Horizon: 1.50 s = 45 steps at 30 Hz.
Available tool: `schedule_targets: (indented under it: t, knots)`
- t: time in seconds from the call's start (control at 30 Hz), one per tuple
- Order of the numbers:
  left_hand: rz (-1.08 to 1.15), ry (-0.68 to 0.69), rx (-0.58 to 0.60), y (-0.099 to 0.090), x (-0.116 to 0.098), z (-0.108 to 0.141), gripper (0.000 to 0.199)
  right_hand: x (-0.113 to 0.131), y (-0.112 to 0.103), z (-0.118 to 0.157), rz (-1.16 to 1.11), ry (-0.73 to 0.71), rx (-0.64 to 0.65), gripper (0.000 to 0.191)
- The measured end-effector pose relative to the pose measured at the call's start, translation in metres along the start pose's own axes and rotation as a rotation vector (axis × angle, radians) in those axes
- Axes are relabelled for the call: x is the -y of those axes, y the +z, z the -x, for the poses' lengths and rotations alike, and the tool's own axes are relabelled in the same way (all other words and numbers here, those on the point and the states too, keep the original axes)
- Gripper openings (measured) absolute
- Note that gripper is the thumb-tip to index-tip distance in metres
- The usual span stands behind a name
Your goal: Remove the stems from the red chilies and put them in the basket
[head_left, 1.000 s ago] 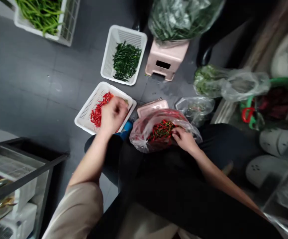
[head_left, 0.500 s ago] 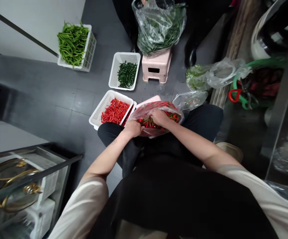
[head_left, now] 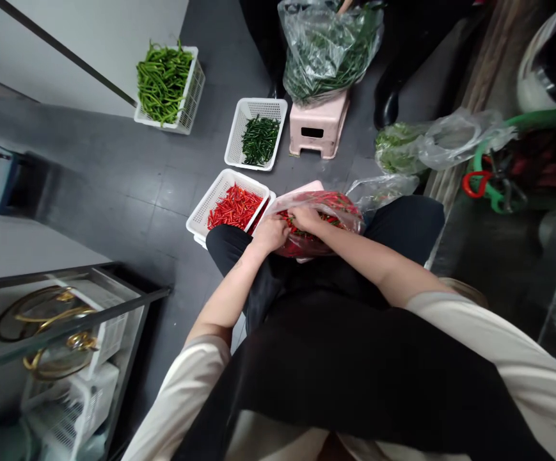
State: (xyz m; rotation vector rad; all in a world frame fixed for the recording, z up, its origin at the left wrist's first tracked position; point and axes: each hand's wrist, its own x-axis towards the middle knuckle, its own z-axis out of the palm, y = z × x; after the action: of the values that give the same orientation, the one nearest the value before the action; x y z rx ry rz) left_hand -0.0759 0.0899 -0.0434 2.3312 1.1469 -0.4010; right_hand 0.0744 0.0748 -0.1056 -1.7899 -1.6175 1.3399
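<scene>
A clear plastic bag (head_left: 340, 203) full of red chili peppers (head_left: 328, 219) with green stems lies open between my knees on a pink stool (head_left: 313, 187). At the left side of its mouth is my left hand (head_left: 272, 232), its fingers curled in a pinch around a chili pepper. My right hand (head_left: 305, 219) reaches over the bag's opening with bent fingers, close to the left fingertips and pinching at the same chili. My fingers partly hide it. Just left of the bag, a white basket (head_left: 201, 214) contains loose red chilies (head_left: 234, 208).
Ahead stand a white basket (head_left: 232, 134) of dark green chilies and a crate (head_left: 192, 93) of long green peppers. A co-worker's boot (head_left: 387, 110) is beside another pink stool (head_left: 317, 131) with a bag of greens (head_left: 330, 61). Red-handled scissors (head_left: 476, 184) rest at right; a metal rack (head_left: 138, 301) stands left.
My left hand has moved in from the bag's edge toward my right hand, and the fingertips now nearly meet. The whole view has shifted, so the surroundings appear farther right.
</scene>
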Motion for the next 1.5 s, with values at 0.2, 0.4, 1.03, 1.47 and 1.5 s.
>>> schedule_targets:
  t: [0.2, 0.4, 1.03, 1.47, 1.5]
  knots:
    - [0.286, -0.039, -0.232, -0.007, -0.006, -0.006, 0.038, -0.044, -0.039, 0.042, -0.035, 0.037, 0.009, 0.013]
    - [0.297, 0.186, -0.129, -0.001, -0.043, -0.01, 0.087, -0.042, -0.058, 0.061, -0.256, 0.017, -0.085, 0.011]
    - [0.807, 0.129, -0.337, 0.006, -0.044, 0.011, 0.033, -0.01, -0.045, 0.09, -1.26, 0.047, -0.128, 0.034]
    - [1.348, 0.167, 0.209, 0.018, -0.042, 0.03, 0.046, -0.007, -0.035, 0.105, -1.376, 0.219, 0.205, 0.034]
    - [1.367, 0.167, 0.225, 0.019, -0.042, 0.031, 0.046, -0.006, -0.035, 0.107, -1.386, 0.225, 0.212, 0.034]
